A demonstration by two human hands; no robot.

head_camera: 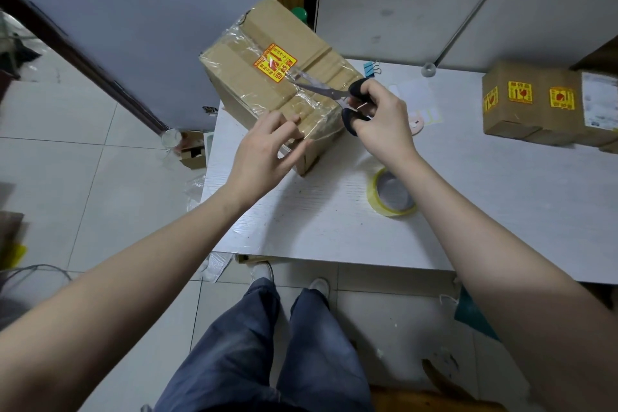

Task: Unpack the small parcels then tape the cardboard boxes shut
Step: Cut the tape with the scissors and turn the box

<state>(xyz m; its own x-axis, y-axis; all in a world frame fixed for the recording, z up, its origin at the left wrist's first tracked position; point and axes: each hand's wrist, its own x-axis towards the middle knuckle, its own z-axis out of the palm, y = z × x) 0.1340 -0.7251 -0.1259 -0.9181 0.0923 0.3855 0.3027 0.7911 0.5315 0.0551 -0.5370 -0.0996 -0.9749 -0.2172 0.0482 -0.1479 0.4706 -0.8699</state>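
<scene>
While a person stands at a white wood-grain desk (334,227) on a pale tiled floor (67,177), the right hand (381,117) grips black-handled steel scissors (334,95), blades parted over a tape-wrapped brown cardboard box (267,77) bearing a yellow-and-red sticker (276,62). Left hand (267,147), fingers spread, presses the box's near end. Just below the right wrist lies a yellowish roll of clear tape (391,194). Well to the right sit smaller stickered cardboard boxes (531,104); beyond the scissors, blue binder clips (371,67).
</scene>
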